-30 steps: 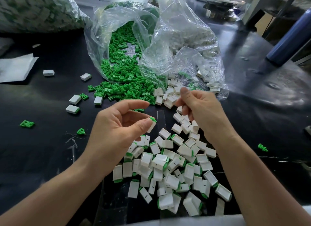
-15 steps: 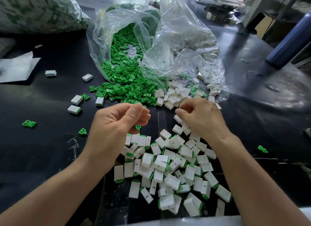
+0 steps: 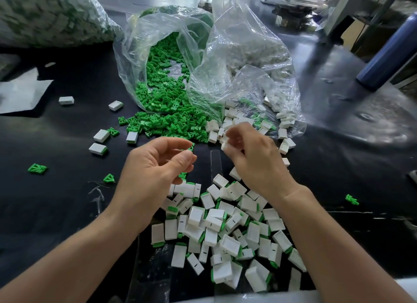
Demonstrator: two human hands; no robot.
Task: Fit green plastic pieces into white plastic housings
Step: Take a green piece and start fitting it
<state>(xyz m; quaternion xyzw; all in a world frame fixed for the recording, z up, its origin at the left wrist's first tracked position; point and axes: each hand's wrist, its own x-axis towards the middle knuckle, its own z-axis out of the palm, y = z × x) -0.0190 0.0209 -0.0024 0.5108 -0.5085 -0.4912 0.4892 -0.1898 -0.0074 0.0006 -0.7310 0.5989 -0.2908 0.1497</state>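
Green pieces (image 3: 167,119) spill from a clear bag (image 3: 140,43) onto the black table. White housings (image 3: 234,119) spill from a second clear bag (image 3: 248,54) beside it. My right hand (image 3: 255,160) pinches a blurred white housing (image 3: 223,144) at its fingertips, just in front of that spill. My left hand (image 3: 155,169) hovers at the near edge of the green pile with fingers curled and thumb close to the index finger; whether it holds a piece is unclear. A heap of fitted housings (image 3: 225,230) with green edges lies below both hands.
A large filled bag (image 3: 45,16) sits at the back left above a white sheet (image 3: 20,92). A blue cylinder (image 3: 388,54) stands at the right. Stray housings (image 3: 101,135) and loose green pieces (image 3: 37,168) dot the left side; another green piece (image 3: 352,200) lies to the right.
My left hand let go of the fitted housing it held and moved to the green pile's edge. My right hand took a white housing and lifted it slightly.
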